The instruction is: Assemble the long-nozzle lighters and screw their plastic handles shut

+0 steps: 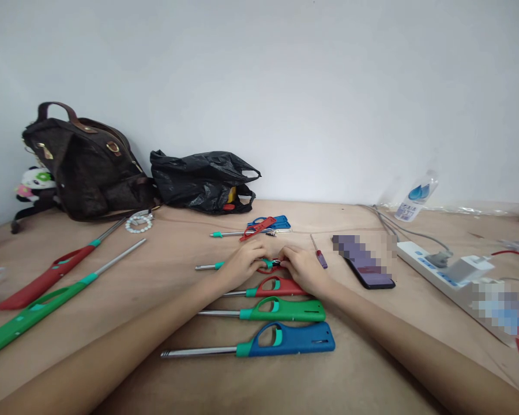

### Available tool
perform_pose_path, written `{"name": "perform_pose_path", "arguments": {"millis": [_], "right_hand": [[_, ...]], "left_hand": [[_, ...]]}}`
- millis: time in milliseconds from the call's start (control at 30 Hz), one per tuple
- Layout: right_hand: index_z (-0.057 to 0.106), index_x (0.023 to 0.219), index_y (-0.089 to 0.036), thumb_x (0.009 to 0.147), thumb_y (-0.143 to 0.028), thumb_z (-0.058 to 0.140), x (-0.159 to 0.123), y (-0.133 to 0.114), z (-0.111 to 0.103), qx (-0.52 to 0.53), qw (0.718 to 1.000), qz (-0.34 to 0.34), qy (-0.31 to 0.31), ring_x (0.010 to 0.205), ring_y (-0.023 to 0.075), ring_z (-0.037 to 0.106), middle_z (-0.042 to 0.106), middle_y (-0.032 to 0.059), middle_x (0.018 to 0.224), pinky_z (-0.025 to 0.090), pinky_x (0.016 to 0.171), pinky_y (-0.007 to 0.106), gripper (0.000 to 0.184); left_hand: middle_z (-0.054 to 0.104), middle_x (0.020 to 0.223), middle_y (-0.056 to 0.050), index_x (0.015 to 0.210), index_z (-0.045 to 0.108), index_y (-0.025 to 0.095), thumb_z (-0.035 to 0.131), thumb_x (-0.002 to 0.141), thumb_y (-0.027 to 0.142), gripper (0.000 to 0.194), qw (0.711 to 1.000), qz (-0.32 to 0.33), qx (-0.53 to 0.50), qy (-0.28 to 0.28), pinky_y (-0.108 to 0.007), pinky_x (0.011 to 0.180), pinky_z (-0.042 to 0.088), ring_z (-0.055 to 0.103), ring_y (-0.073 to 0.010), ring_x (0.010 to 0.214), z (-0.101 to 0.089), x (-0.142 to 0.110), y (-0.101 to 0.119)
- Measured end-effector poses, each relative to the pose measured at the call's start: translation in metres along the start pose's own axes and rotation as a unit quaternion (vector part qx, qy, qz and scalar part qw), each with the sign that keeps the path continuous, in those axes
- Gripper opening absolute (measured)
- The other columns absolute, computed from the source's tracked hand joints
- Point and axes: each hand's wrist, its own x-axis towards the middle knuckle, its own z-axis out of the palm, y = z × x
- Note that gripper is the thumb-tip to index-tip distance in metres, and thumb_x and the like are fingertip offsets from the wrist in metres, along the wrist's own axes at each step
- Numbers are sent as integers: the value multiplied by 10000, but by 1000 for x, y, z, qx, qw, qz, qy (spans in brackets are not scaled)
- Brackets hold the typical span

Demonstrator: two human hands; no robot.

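Clock centred on the red-cased lighter [218,266] under the two hands.

- Nine o'clock, well out: green lighter [38,317] and a red lighter [47,278], tubes slanting away from me.
- Nearer, also nine: the worked piece's metal tube [205,267], flat on the table [177,242]. Best left lying so, I'd judge; a tilt could spill whatever is loose inside.
- Left hand [245,263]: fingers and thumb closed on the lighter by its turquoise trigger. Sound place to steady it; a light grip should do.
- Twelve o'clock, just beyond: loose casings [259,228], red and blue, beside another tube. Sleeves and knuckles should clear these.
- Six o'clock: three whole lighters in a row, red [288,286], green [294,310], blue [303,339]. Right wrist close over the red one; worth lifting.
- Right hand [301,266]: fingertips bent in over small inner parts. Pinching or only pressing, I cannot tell. Small, square pushes look wisest.
- Towards three: screwdriver [320,253], within easy reach; farther, a phone [367,266].
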Motion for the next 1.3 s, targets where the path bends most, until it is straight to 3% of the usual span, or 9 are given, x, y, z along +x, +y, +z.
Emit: {"name": "perform_pose_path", "arguments": {"millis": [333, 633, 1300], "right_hand": [[567, 857, -171, 862, -80, 519, 0, 0, -1, 17, 1000, 8, 14, 819, 184, 582, 648, 55, 870, 415, 729, 274, 103], [566, 861, -169, 849, -75, 534, 1, 0, -2, 29, 1000, 10, 5, 859, 191, 590, 650, 66, 900, 431, 764, 287, 100], [558, 854, -160, 855, -66, 515, 0, -2, -2, 47, 999, 20, 7, 848, 192, 585, 651, 74, 896, 433, 754, 286, 104]], "left_hand": [[594, 912, -28, 881, 651, 172, 543, 798, 1, 218, 1000, -8, 5, -19, -317, 876, 429, 541, -192, 959, -1, 0, 0], [602, 904, -30, 862, 618, 164, 531, 785, 6, 196, 999, -16, -22, 15, -336, 877, 444, 555, -192, 945, -1, 1, 1], [582, 901, -39, 896, 623, 154, 482, 861, 36, 187, 999, 20, -19, 27, -278, 807, 445, 557, -171, 897, 2, -1, -4]]}}
